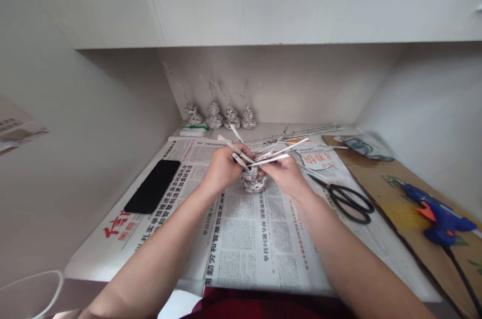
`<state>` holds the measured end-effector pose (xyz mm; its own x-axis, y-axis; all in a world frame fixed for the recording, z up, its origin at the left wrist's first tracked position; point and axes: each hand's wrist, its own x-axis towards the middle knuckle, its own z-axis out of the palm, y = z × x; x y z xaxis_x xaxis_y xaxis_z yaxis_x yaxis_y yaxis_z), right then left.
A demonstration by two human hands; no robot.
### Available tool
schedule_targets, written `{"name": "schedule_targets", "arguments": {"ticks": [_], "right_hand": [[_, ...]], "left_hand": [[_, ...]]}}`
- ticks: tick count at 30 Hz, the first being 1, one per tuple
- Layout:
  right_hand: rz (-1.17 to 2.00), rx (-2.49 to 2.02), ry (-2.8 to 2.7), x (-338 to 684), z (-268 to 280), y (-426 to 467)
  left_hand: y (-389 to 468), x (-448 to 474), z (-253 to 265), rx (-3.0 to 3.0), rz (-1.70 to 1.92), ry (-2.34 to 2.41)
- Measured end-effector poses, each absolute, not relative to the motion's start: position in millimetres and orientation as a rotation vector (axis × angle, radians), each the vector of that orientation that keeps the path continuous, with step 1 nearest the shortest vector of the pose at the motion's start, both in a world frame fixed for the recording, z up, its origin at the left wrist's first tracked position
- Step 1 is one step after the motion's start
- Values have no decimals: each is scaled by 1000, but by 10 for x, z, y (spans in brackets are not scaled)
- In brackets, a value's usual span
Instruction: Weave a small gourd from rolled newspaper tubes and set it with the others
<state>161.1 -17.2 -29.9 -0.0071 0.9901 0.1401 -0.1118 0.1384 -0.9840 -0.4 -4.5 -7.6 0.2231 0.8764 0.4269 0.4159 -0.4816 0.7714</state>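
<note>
A small woven newspaper gourd (254, 182) stands on the newspaper between my two hands, its loose paper strips (276, 153) fanning out from the top. My left hand (228, 164) has its fingers curled round the upper left of the weave and the strips there. On the other side, my right hand (283, 171) pinches at the strips near the neck. Some fingertips of both hands are hidden behind the strips and the gourd.
Several finished-looking woven gourds (231, 117) line the back wall. A black phone (152, 187) lies at left. On the right are black scissors (350, 201), cardboard (380, 183) and a blue glue gun (433, 213) with a cord. Rolled paper sticks (301, 131) lie behind my hands.
</note>
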Motion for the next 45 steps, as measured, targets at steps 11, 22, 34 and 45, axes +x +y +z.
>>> {"name": "schedule_targets", "arguments": {"ticks": [11,22,34,45], "right_hand": [[1063,-1027,-1075,1526,-358,-168],[1090,-973,-1028,1481,-418,-177],[1153,-948,-870,1457,-439,-148],[1257,-874,-826,1431,-409,-193]], "left_hand": [[21,63,-172,1707,1334,1134],[-2,83,-180,1757,1315,1239],[33,80,-179,1737,1283,1154],[41,27,-154,1838,1229,1162]]}}
